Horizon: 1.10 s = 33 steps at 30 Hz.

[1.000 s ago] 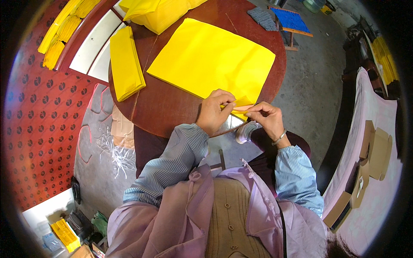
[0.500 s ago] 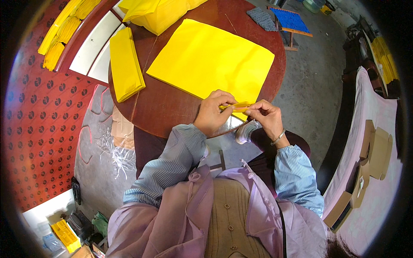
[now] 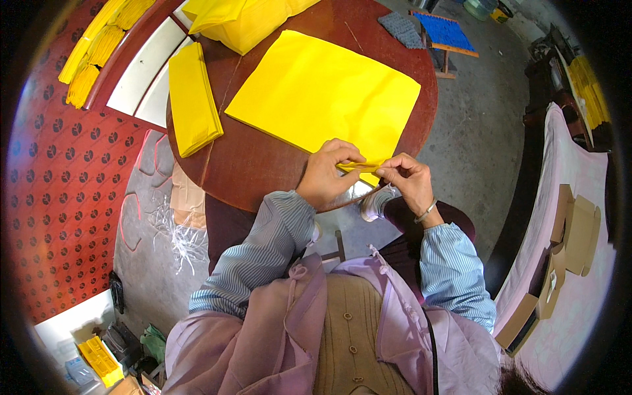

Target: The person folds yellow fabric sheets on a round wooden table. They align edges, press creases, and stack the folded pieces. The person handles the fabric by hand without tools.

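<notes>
A stack of flat yellow sheets, looking like non-woven cloth bags [image 3: 329, 85], lies on a round reddish-brown table [image 3: 263, 155]. At the stack's near right corner, my left hand [image 3: 327, 170] pinches the folded yellow edge between thumb and fingers. A little to the right, my right hand [image 3: 409, 181] pinches the same edge with thumb and forefinger. Between the two hands the edge forms a narrow raised fold. How many layers are gripped cannot be made out.
A narrow folded yellow bundle [image 3: 194, 99] lies at the table's left side. Behind it sits a bulky yellow pile [image 3: 247, 26]. A grey knitted cloth [image 3: 401, 30] rests near the far right rim. Beyond stands a blue-topped stool [image 3: 449, 33]. Open cardboard boxes [image 3: 582, 234] lie at right.
The yellow fold between my hands has gone from a gaping loop to a flatter, narrower one. My left thumb and fingers have shifted slightly; my right hand has stayed nearly in place.
</notes>
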Tool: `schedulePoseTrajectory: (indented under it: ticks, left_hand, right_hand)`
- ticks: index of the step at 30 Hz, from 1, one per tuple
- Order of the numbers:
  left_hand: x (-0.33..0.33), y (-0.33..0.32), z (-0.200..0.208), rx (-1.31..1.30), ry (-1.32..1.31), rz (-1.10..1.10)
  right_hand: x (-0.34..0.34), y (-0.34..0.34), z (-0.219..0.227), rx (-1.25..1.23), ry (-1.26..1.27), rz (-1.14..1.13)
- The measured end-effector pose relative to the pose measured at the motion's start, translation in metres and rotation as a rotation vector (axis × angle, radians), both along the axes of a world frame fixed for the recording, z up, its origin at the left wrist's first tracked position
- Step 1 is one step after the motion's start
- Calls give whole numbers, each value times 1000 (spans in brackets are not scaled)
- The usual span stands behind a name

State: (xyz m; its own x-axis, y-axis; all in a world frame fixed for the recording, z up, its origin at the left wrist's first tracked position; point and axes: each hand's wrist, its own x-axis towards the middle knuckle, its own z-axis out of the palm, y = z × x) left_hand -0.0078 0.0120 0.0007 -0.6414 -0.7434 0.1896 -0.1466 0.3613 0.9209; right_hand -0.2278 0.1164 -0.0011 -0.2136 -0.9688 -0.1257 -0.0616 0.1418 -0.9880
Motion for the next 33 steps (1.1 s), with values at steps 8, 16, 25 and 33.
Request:
schedulePoseTrajectory:
  ticks: [8, 16, 25, 33]
  left_hand:
    - [-19, 16, -4, -175, -28, 220]
    - [-21, 23, -4, -150, -63, 272]
    - [-15, 20, 1, -62, -4, 215]
    - [-18, 14, -6, -199, -44, 255]
  right_hand:
    - [4, -13, 7, -199, 294, -28]
    - [-94, -153, 14, -443, 650, -261]
    - [-162, -298, -7, 186, 1602, -93]
    - [-93, -94, 20, -122, 415, -172]
